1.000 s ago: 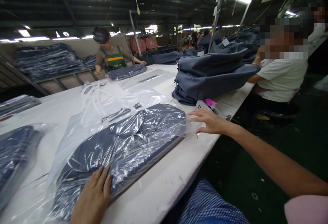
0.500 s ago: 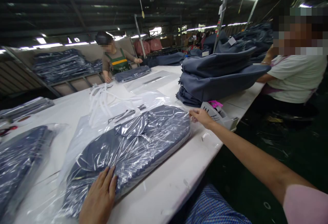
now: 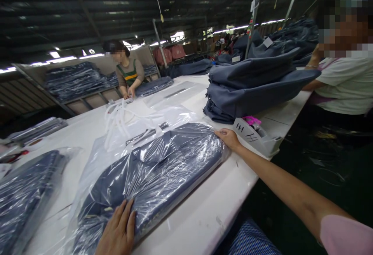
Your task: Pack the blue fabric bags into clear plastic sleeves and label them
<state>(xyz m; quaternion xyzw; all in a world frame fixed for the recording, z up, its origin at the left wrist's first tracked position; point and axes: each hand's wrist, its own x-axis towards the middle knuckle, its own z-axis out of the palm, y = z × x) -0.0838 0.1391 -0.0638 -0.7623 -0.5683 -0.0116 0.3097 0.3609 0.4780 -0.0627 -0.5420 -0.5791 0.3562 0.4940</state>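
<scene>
Bundle (image 3: 116,177), one: dark slate-blue fabric, rounded in outline, with a folded-over part midway along its far side. We find it on the white table (image 3: 198,224), slanting from near left to far right, glossy under film that creases in long, bright lines.

Clear bag (image 3: 180,169), one: around the bundle, loose at its ends. Our left hand (image 3: 116,227) lies palm down on the bundle's near end, fingers straight with narrow gaps between them. Our right hand (image 3: 229,138) is at the bundle's far end, thumb and fingers pinched together on the film.

Second clear bag (image 3: 35,192), one: left of the bundle, holding dark blue fabric. White box (image 3: 250,136), one: right of the bundle, marked with black strokes, a bright pink item (image 3: 252,121) inside; we cannot make out its other contents.

White strips (image 3: 116,119), several: tangled, beyond the bundle. Stack (image 3: 253,97) of slate-blue pieces: beyond the bundle's far end.

Changes from one second ago: our right hand, then spread-fingered by the bundle's end, now grips; our left keeps its place. Beyond the bundle, a green-aproned co-worker (image 3: 131,76), earlier reaching sideways, now has both hands close together.
</scene>
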